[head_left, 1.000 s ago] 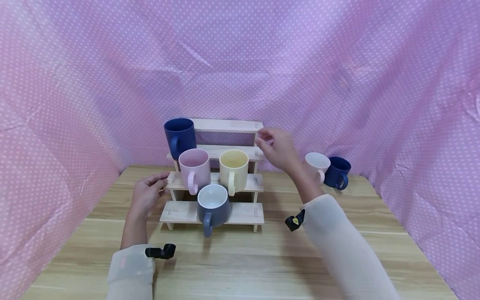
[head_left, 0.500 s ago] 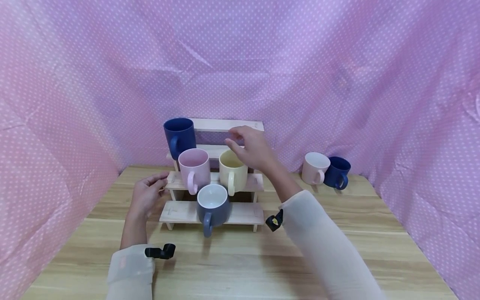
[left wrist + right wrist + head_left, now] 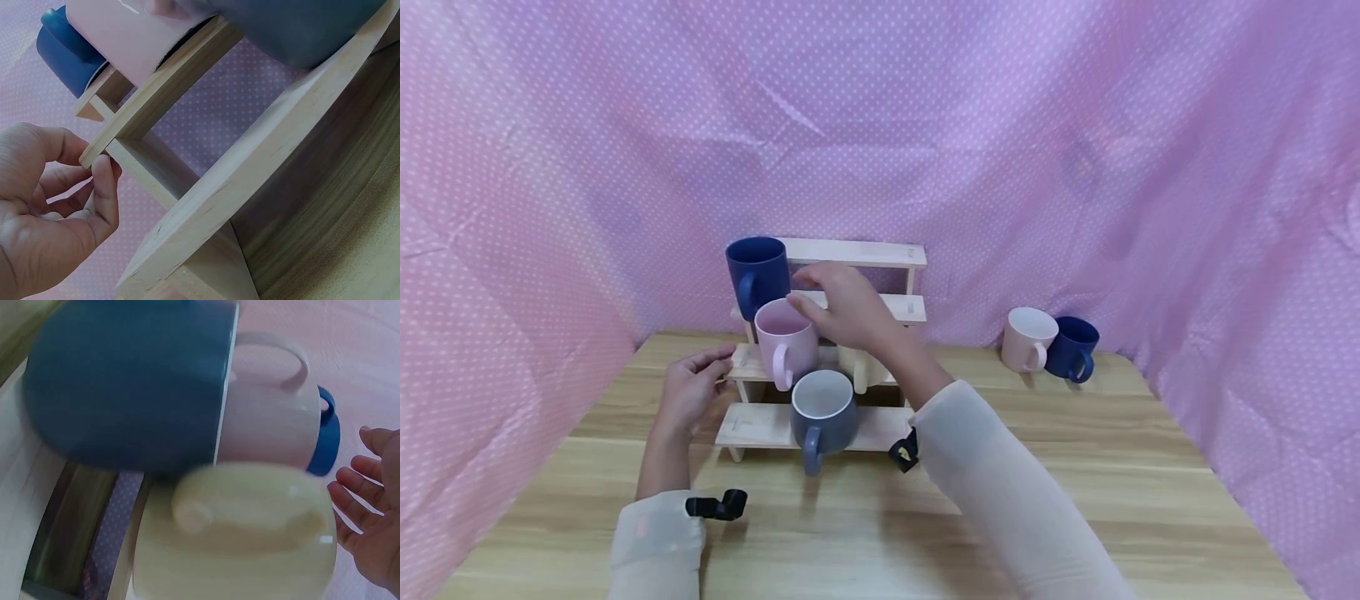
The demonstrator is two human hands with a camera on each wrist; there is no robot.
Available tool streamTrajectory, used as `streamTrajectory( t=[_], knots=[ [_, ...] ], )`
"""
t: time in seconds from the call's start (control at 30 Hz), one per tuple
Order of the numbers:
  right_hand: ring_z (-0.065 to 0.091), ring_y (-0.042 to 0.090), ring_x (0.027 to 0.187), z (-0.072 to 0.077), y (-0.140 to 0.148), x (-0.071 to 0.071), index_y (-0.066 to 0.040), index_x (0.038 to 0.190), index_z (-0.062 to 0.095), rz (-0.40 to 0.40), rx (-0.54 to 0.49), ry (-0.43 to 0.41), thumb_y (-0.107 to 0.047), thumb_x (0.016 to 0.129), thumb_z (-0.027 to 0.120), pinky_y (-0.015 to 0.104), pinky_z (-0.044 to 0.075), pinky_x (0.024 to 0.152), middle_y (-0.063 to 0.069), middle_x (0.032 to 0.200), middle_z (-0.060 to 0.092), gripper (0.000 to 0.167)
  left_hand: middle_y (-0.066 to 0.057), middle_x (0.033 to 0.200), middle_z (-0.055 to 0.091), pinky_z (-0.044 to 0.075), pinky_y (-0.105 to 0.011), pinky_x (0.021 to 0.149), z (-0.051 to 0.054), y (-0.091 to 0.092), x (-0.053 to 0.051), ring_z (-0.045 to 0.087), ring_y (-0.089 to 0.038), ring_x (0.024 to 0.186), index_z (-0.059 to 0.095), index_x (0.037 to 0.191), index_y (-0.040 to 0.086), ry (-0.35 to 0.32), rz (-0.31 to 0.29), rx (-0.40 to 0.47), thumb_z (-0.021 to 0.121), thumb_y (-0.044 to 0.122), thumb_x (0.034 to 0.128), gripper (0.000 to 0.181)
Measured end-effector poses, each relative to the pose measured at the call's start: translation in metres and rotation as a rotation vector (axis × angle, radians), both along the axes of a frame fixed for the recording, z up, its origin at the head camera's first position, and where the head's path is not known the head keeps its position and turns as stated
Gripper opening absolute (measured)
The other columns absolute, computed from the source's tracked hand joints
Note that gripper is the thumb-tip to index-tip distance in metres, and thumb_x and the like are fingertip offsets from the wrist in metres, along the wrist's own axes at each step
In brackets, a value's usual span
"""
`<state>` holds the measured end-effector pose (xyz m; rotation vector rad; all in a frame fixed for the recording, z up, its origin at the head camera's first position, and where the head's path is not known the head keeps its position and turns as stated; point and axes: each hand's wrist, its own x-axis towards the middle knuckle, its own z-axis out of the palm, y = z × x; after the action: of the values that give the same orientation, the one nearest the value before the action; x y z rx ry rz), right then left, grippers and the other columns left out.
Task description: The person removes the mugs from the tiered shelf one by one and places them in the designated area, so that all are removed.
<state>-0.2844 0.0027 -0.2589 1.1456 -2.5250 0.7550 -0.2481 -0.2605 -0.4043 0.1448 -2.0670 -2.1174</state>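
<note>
- Head view: the left grip (image 3: 692, 390) pinches the left end of the second tier, counted from the bottom, of a stepped wooden rack (image 3: 752, 425).
- The right grip (image 3: 850, 308) is released, thumb and fingers apart, over the rack; just below its thumb tip stands the pink mug (image 3: 801, 354), though contact is unclear.
- Left of the right grip, the blue mug (image 3: 767, 279) stands one tier higher; beneath its wrist is the yellow mug (image 3: 861, 375), partly hidden; lower, on the bottom tier, sits the grey mug (image 3: 838, 425).
- Well to its right, a pale pink mug (image 3: 1020, 346) and a second blue mug (image 3: 1071, 348) stand side by side on the surface (image 3: 820, 542).
- Left wrist view: thumb and fingers close on the tier's end; the pink mug sits farther along that tier.
- Right wrist view: fingers spread, holding nothing, near the yellow mug.
</note>
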Motion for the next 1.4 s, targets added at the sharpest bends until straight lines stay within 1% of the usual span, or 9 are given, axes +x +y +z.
streamTrajectory(
  t=[0.23, 0.47, 0.6, 0.7, 0.8, 0.97, 1.07, 1.27, 1.4],
  knots=[
    [0.06, 0.022, 0.125, 0.001, -0.029, 0.005, -0.001, 0.14, 0.059, 0.009, 0.078, -0.074, -0.028, 0.104, 0.061, 0.029, 0.05, 0.106, 0.012, 0.135, 0.065, 0.045, 0.01, 0.101, 0.068, 0.058, -0.017, 0.073, 0.0, -0.001, 0.0, 0.062, -0.003, 0.086, 0.05, 0.141, -0.015, 0.007, -0.008, -0.006, 0.057, 0.005, 0.1033, 0.043],
    [0.065, 0.022, 0.119, -0.002, -0.049, 0.004, -0.002, 0.133, 0.065, 0.017, 0.016, -0.116, -0.03, 0.104, 0.062, 0.029, 0.054, 0.1, 0.013, 0.127, 0.069, 0.041, 0.011, 0.101, 0.067, 0.058, -0.017, 0.073, 0.0, -0.002, -0.001, 0.061, -0.002, 0.087, 0.05, 0.141, -0.014, -0.002, -0.007, -0.007, 0.058, 0.006, 0.1033, 0.044],
    [0.068, 0.018, 0.111, -0.005, -0.055, 0.003, -0.004, 0.129, 0.069, -0.002, -0.035, -0.174, -0.031, 0.104, 0.062, 0.023, 0.055, 0.093, 0.01, 0.121, 0.073, 0.037, 0.011, 0.102, 0.067, 0.058, -0.017, 0.073, 0.0, -0.002, -0.001, 0.061, -0.003, 0.087, 0.05, 0.142, -0.014, -0.005, -0.009, -0.013, 0.057, 0.007, 0.1036, 0.044],
    [0.07, 0.013, 0.096, -0.006, -0.058, 0.002, -0.006, 0.121, 0.072, 0.015, -0.128, -0.276, -0.03, 0.103, 0.063, 0.018, 0.057, 0.082, 0.006, 0.11, 0.075, 0.031, 0.01, 0.103, 0.067, 0.059, -0.017, 0.073, 0.0, -0.002, 0.0, 0.062, -0.003, 0.087, 0.05, 0.142, -0.014, -0.003, -0.011, -0.011, 0.057, 0.007, 0.1037, 0.044],
    [0.068, 0.009, 0.085, -0.007, -0.063, 0.0, -0.006, 0.113, 0.074, 0.017, -0.247, -0.42, -0.029, 0.102, 0.066, 0.016, 0.057, 0.073, 0.003, 0.101, 0.075, 0.026, 0.009, 0.105, 0.066, 0.059, -0.018, 0.074, 0.001, -0.002, 0.0, 0.063, -0.003, 0.086, 0.05, 0.142, -0.013, -0.003, -0.012, -0.02, 0.057, 0.007, 0.1041, 0.043],
    [0.068, 0.012, 0.083, -0.005, -0.069, -0.003, -0.003, 0.113, 0.074, -0.053, -0.432, -0.685, -0.023, 0.099, 0.071, 0.019, 0.058, 0.073, 0.004, 0.096, 0.073, 0.025, 0.005, 0.11, 0.064, 0.059, -0.018, 0.075, 0.001, -0.002, 0.0, 0.063, -0.005, 0.088, 0.052, 0.142, -0.01, -0.023, -0.01, -0.053, 0.056, 0.01, 0.1049, 0.043],
    [0.066, 0.015, 0.078, -0.004, -0.072, -0.003, -0.002, 0.104, 0.073, -0.069, -0.507, -0.814, -0.02, 0.098, 0.072, 0.022, 0.059, 0.072, 0.005, 0.088, 0.07, 0.019, 0.005, 0.11, 0.063, 0.059, -0.019, 0.077, 0.001, -0.001, 0.0, 0.062, -0.005, 0.09, 0.053, 0.142, -0.01, -0.028, -0.01, -0.064, 0.056, 0.011, 0.1052, 0.042],
    [0.059, 0.015, 0.075, -0.004, -0.077, -0.005, -0.006, 0.082, 0.068, -0.068, -0.567, -0.904, -0.018, 0.097, 0.073, 0.024, 0.054, 0.073, 0.002, 0.079, 0.061, 0.02, 0.008, 0.105, 0.066, 0.059, -0.02, 0.076, 0.0, -0.003, 0.0, 0.061, -0.003, 0.088, 0.051, 0.142, -0.013, -0.008, -0.009, -0.045, 0.055, 0.008, 0.1047, 0.042],
    [0.062, 0.016, 0.081, -0.005, -0.077, -0.008, -0.004, 0.088, 0.068, -0.046, -0.649, -1.008, -0.012, 0.096, 0.073, 0.027, 0.056, 0.077, 0.002, 0.085, 0.065, 0.012, 0.009, 0.104, 0.066, 0.059, -0.018, 0.074, 0.001, -0.002, 0.0, 0.061, -0.003, 0.088, 0.051, 0.142, -0.013, -0.003, -0.011, -0.037, 0.056, 0.007, 0.1043, 0.043]
  ],
)
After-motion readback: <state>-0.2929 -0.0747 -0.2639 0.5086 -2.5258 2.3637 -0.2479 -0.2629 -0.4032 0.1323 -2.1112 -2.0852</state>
